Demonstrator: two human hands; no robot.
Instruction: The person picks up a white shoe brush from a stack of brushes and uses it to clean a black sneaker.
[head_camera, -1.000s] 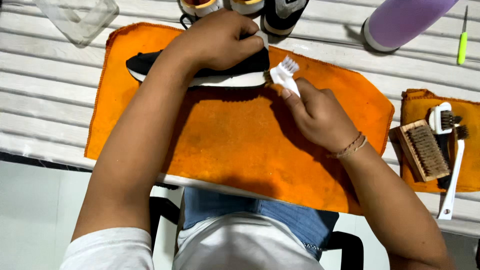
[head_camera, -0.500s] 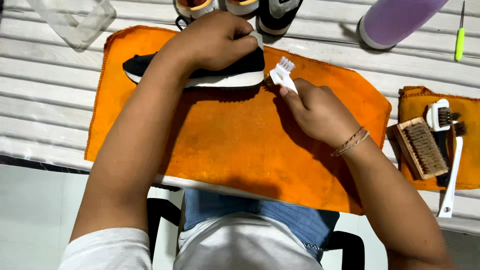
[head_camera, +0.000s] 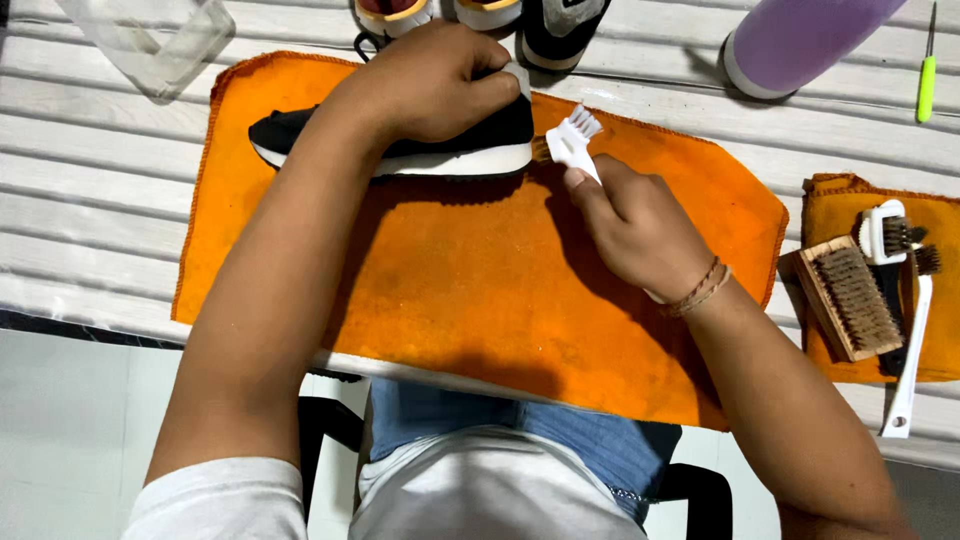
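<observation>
A black shoe with a white sole (head_camera: 440, 156) lies on its side on an orange cloth (head_camera: 470, 290). My left hand (head_camera: 430, 85) presses down on top of the shoe and grips it. My right hand (head_camera: 630, 225) holds a small white brush (head_camera: 572, 140) whose bristles sit against the heel end of the shoe's sole. Much of the shoe's upper is hidden under my left hand.
More shoes (head_camera: 480, 15) stand at the far edge. A clear plastic tub (head_camera: 150, 40) is at the far left, a purple bottle (head_camera: 800, 40) at the far right with a green tool (head_camera: 926, 75). A wooden brush (head_camera: 850, 298) and long-handled brushes (head_camera: 905, 300) rest on a second orange cloth (head_camera: 935, 215).
The view has shifted slightly. My right hand has nudged the white brush a little along the heel of the sole; my left hand keeps its hold on the shoe.
</observation>
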